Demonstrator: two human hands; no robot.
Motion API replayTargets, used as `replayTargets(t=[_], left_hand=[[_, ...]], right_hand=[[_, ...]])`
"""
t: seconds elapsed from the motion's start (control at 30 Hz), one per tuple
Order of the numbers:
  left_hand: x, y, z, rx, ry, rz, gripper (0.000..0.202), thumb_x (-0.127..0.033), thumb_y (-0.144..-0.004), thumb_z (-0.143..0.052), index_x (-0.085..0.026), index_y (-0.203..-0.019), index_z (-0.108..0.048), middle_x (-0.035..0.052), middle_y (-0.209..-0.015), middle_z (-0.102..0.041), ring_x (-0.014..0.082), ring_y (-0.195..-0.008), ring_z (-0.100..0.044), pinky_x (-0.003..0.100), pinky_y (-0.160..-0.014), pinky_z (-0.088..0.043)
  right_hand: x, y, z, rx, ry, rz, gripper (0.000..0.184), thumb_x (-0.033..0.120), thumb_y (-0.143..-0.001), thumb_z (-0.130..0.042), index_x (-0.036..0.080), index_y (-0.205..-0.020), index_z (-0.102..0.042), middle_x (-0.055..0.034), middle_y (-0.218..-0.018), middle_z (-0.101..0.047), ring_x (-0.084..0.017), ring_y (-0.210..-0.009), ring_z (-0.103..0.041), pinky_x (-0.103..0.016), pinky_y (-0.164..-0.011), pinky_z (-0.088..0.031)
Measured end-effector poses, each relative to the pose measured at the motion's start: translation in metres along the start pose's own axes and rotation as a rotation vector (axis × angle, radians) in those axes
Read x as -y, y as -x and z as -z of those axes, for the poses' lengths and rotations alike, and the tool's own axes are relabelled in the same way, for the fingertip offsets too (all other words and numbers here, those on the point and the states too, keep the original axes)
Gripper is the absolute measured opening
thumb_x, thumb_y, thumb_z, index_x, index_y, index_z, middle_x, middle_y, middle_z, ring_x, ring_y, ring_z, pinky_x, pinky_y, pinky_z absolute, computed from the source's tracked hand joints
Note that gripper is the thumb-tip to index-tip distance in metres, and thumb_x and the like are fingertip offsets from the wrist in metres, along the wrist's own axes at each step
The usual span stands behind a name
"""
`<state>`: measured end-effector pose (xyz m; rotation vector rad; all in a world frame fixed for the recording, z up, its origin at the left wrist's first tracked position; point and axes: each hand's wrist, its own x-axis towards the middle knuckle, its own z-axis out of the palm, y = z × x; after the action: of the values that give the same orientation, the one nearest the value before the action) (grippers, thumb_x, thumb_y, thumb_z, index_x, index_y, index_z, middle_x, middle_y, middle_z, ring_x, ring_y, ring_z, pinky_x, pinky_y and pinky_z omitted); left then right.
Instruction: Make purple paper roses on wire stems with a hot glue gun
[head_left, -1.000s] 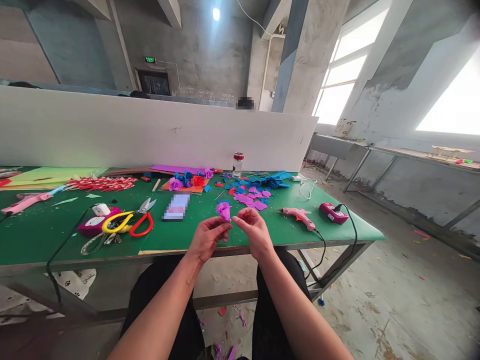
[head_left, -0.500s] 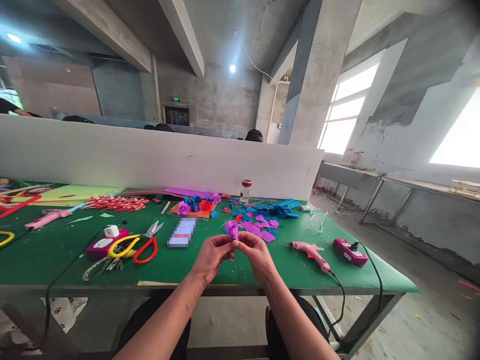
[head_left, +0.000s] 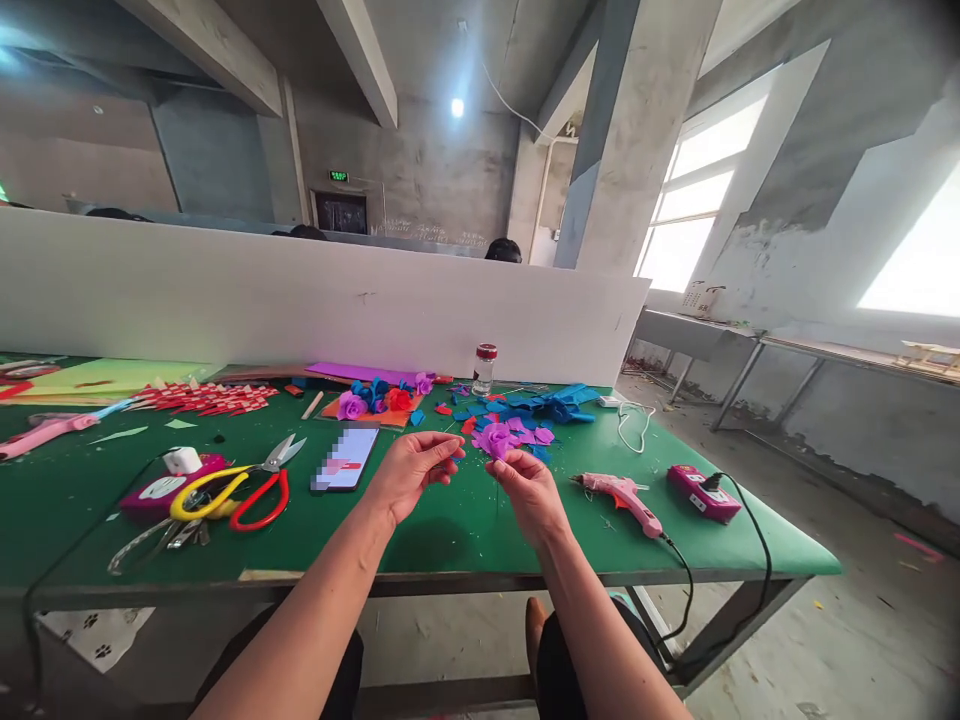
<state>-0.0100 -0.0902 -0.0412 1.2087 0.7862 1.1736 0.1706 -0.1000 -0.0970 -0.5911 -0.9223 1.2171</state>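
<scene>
A purple paper flower is pinched at its base between the thumb and fingers of my right hand, just above the table. A thin stem appears to hang below it. To its left, my left hand is closed in a pinch, apart from the flower; whether anything small is between the fingertips I cannot make out. Behind the flower lie loose purple petals and blue paper pieces. Several made-up flowers in purple, blue and red rest on an orange sheet behind my left hand.
A pink glue gun and a magenta power block lie to the right. Scissors and a phone lie on the left. A red-capped jar stands at the back, before a white partition.
My hands were together at the flower; my left hand has come away to the left. The flower stays in my right hand, slightly lower and further right. The view has shifted a little.
</scene>
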Motion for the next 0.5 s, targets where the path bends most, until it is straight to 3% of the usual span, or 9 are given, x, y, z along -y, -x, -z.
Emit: replayTargets(t=[0.5], left_hand=[[0.018,0.013,-0.011,0.109,0.065,0.083,0.026,-0.03,-0.066,-0.081,-0.012,-0.083,-0.073,0.0071,-0.076,-0.069,0.0103,-0.059,-0.058,0.021,-0.048,-0.043]], right_hand=[[-0.012,0.013,-0.005,0.074,0.068,-0.064,0.02,0.031,-0.063,-0.084,0.021,-0.075,-0.071,-0.0003,-0.076,-0.072,-0.015,-0.073,-0.064,-0.033,-0.08,-0.049]])
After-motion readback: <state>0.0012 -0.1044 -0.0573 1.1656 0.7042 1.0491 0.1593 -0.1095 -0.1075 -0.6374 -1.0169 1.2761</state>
